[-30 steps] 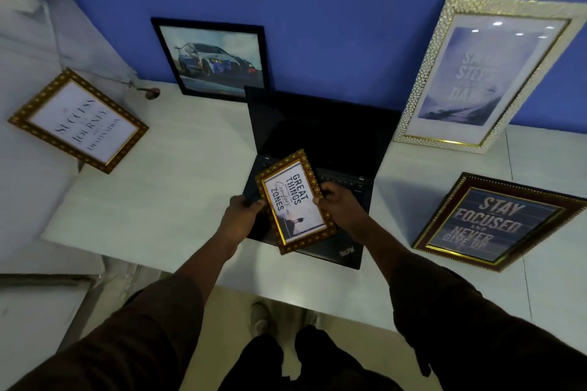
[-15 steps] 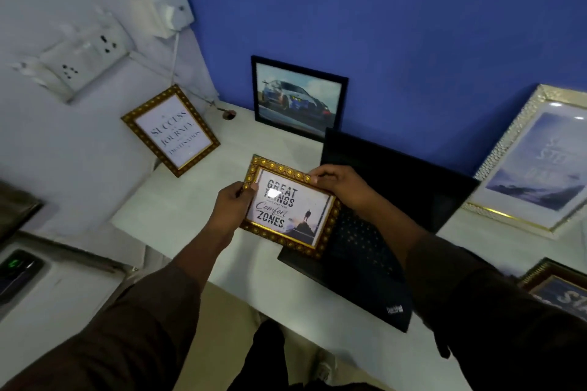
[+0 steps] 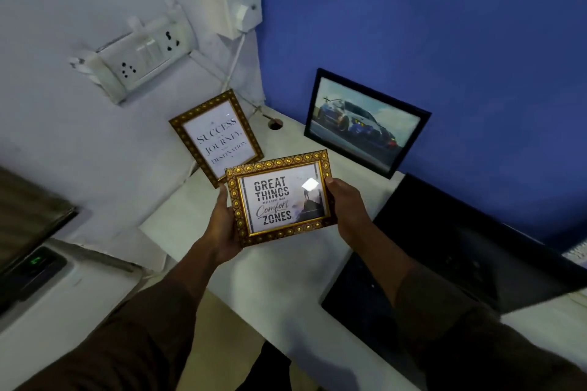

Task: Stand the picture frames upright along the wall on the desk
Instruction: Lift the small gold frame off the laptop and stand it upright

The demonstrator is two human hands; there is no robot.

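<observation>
Picture frames are the job, and one small gold patterned picture frame (image 3: 279,197) with the words "Great Things Never Come From Comfort Zones" is up in the air over the white table (image 3: 286,279), lying wide, its front turned up to the camera. Both hands hold it. The left hand (image 3: 225,225) has its grip closed on the frame's left edge, thumb on the front border and fingers under the back. The right hand (image 3: 347,211) has its grip closed on the right edge the same way. Both arms wear dark brown sleeves (image 3: 133,336).

Just behind the held frame, a second gold picture frame (image 3: 217,138) with the words "Success Journey Destination" stands tall on the table and leans back on the white side wall (image 3: 79,143). To the right of it, a black picture frame with a car photo (image 3: 365,124) stands on the table and leans on the blue wall (image 3: 444,41).

An open black laptop (image 3: 460,251) sits on the table to the right of the hands. A small round hole (image 3: 275,124) is in the table's far corner, with a thin white wire going into it. On the white wall hangs a white socket board (image 3: 139,63) and a white plug box (image 3: 238,9). At the far left, a dark device with a green light (image 3: 35,267) rests on a lower ledge.
</observation>
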